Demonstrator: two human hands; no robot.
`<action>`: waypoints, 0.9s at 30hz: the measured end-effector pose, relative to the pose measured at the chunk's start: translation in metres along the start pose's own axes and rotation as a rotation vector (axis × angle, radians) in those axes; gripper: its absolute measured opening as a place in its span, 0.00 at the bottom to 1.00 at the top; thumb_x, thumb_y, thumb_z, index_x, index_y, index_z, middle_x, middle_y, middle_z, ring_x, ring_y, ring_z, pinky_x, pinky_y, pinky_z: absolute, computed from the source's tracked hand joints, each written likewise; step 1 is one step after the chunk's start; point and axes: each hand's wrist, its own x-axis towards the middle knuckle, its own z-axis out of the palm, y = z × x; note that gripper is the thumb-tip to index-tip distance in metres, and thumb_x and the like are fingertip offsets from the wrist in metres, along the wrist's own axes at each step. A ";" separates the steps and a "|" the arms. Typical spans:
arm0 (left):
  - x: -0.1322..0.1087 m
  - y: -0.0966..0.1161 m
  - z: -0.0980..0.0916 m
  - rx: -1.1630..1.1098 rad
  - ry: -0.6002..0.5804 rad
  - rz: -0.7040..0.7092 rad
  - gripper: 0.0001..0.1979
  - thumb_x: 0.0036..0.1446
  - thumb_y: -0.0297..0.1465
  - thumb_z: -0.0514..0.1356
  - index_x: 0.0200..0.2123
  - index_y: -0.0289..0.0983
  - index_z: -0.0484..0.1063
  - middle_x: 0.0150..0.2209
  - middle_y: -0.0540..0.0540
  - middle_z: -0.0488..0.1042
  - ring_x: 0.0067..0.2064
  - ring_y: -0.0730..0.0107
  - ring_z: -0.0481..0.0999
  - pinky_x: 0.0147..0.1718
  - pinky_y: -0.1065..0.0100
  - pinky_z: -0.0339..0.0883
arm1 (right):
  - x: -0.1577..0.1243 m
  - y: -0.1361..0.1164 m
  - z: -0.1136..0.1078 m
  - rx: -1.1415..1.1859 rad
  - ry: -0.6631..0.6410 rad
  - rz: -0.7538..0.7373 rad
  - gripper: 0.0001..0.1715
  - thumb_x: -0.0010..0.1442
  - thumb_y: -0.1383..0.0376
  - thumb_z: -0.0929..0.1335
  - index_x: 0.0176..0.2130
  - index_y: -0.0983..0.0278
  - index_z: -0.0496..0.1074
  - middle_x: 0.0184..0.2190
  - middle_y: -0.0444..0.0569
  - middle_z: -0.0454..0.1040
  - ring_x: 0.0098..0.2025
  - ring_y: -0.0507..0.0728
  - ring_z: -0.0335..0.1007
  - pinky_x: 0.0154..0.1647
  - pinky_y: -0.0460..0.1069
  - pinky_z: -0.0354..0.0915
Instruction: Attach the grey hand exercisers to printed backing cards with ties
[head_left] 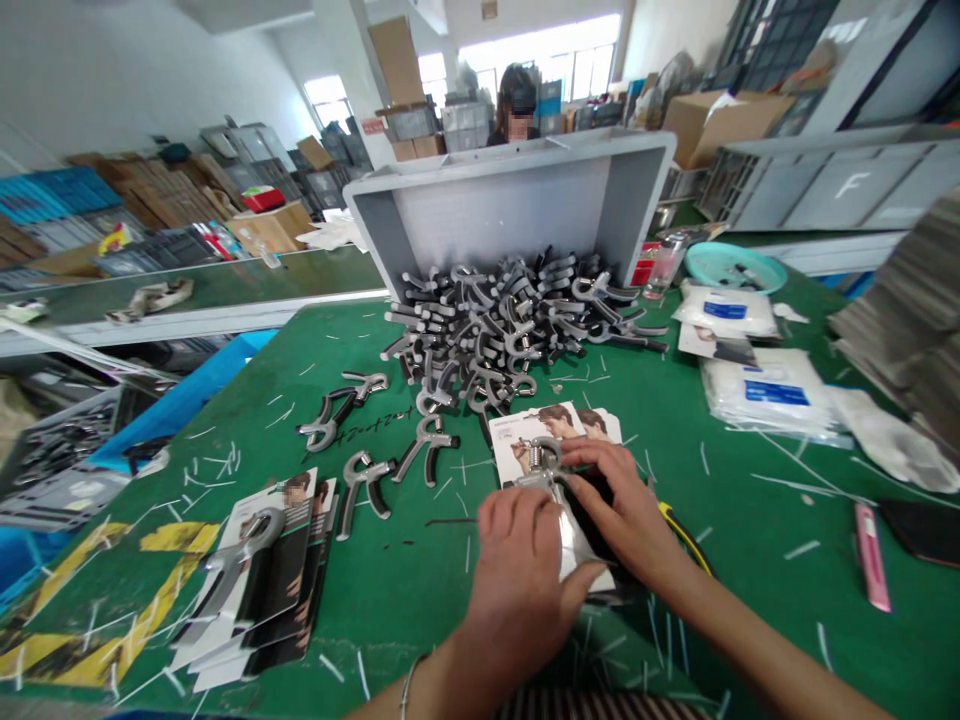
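Note:
A grey hand grip with a metal spring (537, 458) lies on a printed card (510, 440) near the front middle of the table. My left hand (521, 570) rests over the lower left part of this grip, its fingers bent. My right hand (611, 495) holds the grip's right side, fingers curled near the spring. More cards show behind it. At the front left, another grip (259, 535) sits on a stack of cards (300, 590). Several loose grips (365, 485) lie between that stack and the large pile of grips (495, 325).
A grey crate (510, 200) stands tipped behind the pile. White packets (776, 390), a turquoise plate (735, 268), a pink cutter (871, 560) and a dark phone (926, 530) are at the right. Short white strips litter the green table (420, 620). A person (516, 105) is behind the crate.

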 end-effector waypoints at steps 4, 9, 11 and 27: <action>-0.014 -0.008 -0.010 0.040 -0.001 -0.207 0.21 0.56 0.42 0.64 0.45 0.33 0.68 0.41 0.36 0.70 0.43 0.48 0.69 0.43 0.47 0.65 | -0.023 -0.018 -0.017 -0.094 -0.206 -0.082 0.08 0.68 0.67 0.62 0.44 0.60 0.70 0.41 0.49 0.75 0.46 0.60 0.66 0.49 0.57 0.63; -0.014 -0.017 -0.011 -0.027 -0.140 -0.227 0.03 0.61 0.29 0.58 0.38 0.36 0.69 0.36 0.41 0.70 0.41 0.54 0.69 0.42 0.52 0.67 | -0.032 -0.042 -0.005 -0.431 -0.370 -0.204 0.05 0.65 0.63 0.67 0.38 0.62 0.72 0.35 0.52 0.74 0.40 0.64 0.64 0.43 0.60 0.61; -0.012 -0.020 -0.015 -0.071 -0.157 -0.234 0.04 0.62 0.29 0.57 0.38 0.36 0.69 0.37 0.41 0.70 0.42 0.54 0.69 0.44 0.51 0.67 | -0.029 -0.045 0.003 -0.545 -0.366 -0.251 0.07 0.64 0.64 0.66 0.34 0.63 0.72 0.32 0.53 0.74 0.38 0.65 0.64 0.41 0.60 0.60; -0.009 -0.040 -0.016 -0.683 -0.001 -0.199 0.04 0.62 0.26 0.62 0.39 0.37 0.77 0.36 0.48 0.77 0.41 0.71 0.76 0.42 0.72 0.67 | -0.017 -0.036 -0.002 -0.055 -0.302 -0.138 0.05 0.68 0.68 0.64 0.41 0.61 0.71 0.39 0.48 0.74 0.43 0.59 0.64 0.48 0.56 0.59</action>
